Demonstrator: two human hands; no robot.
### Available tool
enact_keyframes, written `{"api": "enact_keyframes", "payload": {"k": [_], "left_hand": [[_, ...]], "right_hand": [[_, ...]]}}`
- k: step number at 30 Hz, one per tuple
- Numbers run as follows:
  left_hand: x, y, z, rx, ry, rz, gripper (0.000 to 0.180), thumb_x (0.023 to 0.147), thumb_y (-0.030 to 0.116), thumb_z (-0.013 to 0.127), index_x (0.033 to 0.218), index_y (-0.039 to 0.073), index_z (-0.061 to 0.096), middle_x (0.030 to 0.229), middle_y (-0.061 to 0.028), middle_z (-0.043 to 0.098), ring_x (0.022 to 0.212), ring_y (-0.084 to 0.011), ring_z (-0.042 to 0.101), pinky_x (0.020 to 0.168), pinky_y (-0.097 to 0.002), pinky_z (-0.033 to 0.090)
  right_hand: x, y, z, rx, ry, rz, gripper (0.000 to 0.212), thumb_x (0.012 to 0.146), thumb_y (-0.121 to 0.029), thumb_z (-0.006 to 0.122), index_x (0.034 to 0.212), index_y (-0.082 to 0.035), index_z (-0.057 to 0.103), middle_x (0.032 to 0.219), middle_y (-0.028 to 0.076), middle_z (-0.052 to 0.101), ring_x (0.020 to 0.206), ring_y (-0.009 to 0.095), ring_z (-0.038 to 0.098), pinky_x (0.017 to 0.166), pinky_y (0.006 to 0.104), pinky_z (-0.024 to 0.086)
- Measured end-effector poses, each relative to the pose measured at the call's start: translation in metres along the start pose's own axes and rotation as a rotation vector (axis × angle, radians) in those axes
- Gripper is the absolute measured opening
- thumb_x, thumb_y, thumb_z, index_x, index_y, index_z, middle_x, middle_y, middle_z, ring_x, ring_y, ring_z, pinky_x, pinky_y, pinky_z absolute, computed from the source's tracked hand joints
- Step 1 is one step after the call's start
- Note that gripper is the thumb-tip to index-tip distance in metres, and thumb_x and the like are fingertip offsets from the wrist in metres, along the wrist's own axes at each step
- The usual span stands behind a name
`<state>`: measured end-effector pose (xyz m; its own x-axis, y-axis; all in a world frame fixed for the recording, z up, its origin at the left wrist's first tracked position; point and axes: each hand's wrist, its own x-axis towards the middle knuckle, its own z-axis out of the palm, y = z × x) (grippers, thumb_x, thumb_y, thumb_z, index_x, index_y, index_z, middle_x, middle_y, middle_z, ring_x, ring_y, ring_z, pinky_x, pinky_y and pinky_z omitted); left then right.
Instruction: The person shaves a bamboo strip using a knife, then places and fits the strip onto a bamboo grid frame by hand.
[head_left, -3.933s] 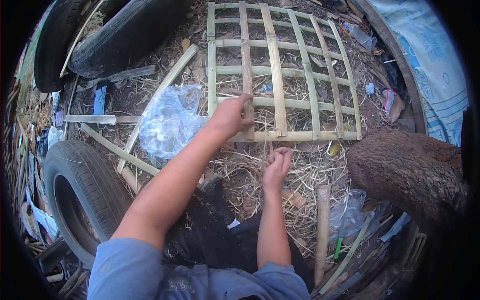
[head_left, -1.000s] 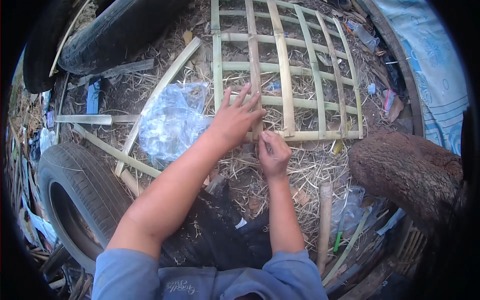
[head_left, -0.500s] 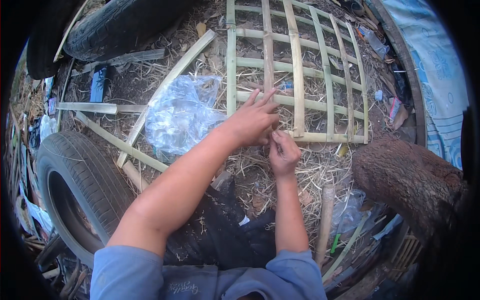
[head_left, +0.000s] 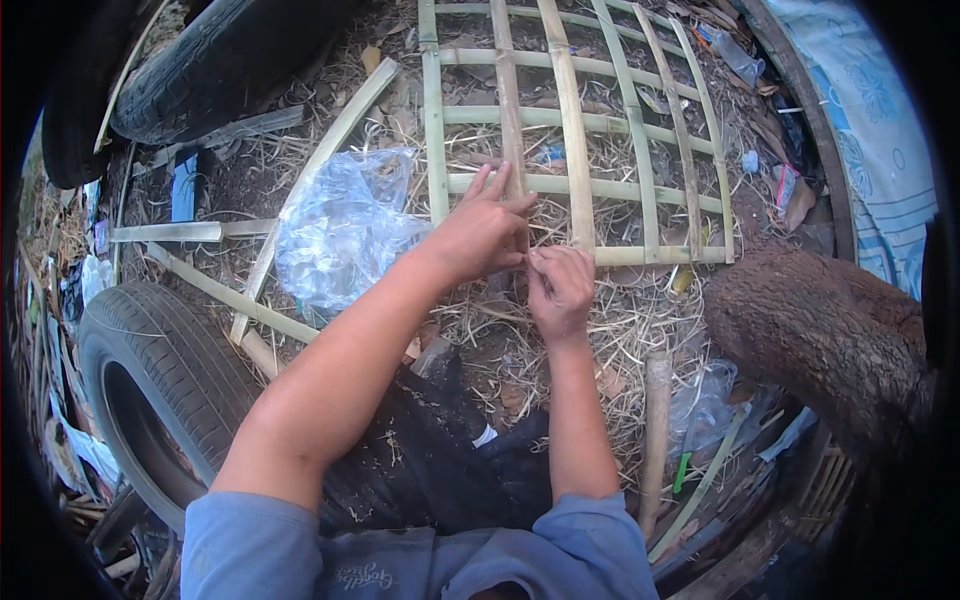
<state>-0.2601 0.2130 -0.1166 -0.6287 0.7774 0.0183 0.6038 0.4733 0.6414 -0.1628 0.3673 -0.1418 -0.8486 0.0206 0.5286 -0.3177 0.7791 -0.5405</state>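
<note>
A lattice of split bamboo strips spreads out before me, its crosspieces laid over one another in a grid. On its near edge rests my left hand. Two of its fingers stretch along a brownish upright strip, while the nearer ones bend down round the lattice; the thumb is mostly hidden. Just to the right, my right hand is closed in a pinch beside the left fingertips, at the lattice's near edge. Whatever it pinches is too small and covered to make out. A crumpled clear plastic bag lies left of my left hand.
A tyre lies at the left, with another tyre at the far left. A thick log stands to the right, near a blue patterned sheet. Loose bamboo strips and dry shavings litter the ground.
The view has shifted a little, so the lattice and both hands appear slightly higher and farther left. Both hands remain together at the lattice's near edge, their fingers only slightly moved.
</note>
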Motion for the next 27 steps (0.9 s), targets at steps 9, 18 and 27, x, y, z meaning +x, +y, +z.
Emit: {"api": "enact_keyframes", "payload": {"k": [9, 18, 27], "left_hand": [[0.001, -0.01, 0.008, 0.001, 0.043, 0.036, 0.019, 0.066, 0.009, 0.077, 0.084, 0.008, 0.068, 0.137, -0.0077, 0.054, 0.143, -0.0397, 0.021, 0.116, -0.0576, 0.01], [0.004, 0.001, 0.01, -0.079, -0.017, 0.004, 0.017, 0.068, 0.004, 0.074, 0.082, 0.008, 0.068, 0.116, -0.0063, 0.068, 0.139, -0.0309, 0.034, 0.116, -0.0555, 0.008], [0.001, -0.022, 0.007, -0.045, -0.076, 0.12, 0.02, 0.072, 0.012, 0.078, 0.091, 0.012, 0.072, 0.111, -0.0008, 0.07, 0.141, -0.0272, 0.031, 0.115, -0.0612, 0.002]], "right_hand": [[0.005, -0.005, 0.002, -0.047, -0.026, -0.008, 0.016, 0.07, -0.002, 0.068, 0.085, -0.008, 0.067, 0.081, 0.003, 0.066, 0.08, 0.02, 0.064, 0.074, 0.0355, 0.044], [-0.006, -0.01, 0.0, -0.019, 0.054, 0.069, 0.005, 0.075, -0.006, 0.062, 0.08, -0.007, 0.062, 0.077, 0.005, 0.064, 0.078, 0.02, 0.064, 0.072, 0.0351, 0.044], [-0.067, -0.038, -0.164, -0.161, -0.053, 0.43, 0.039, 0.07, -0.007, 0.077, 0.106, -0.003, 0.062, 0.108, 0.016, 0.064, 0.097, 0.03, 0.06, 0.084, 0.0394, 0.046]]}}
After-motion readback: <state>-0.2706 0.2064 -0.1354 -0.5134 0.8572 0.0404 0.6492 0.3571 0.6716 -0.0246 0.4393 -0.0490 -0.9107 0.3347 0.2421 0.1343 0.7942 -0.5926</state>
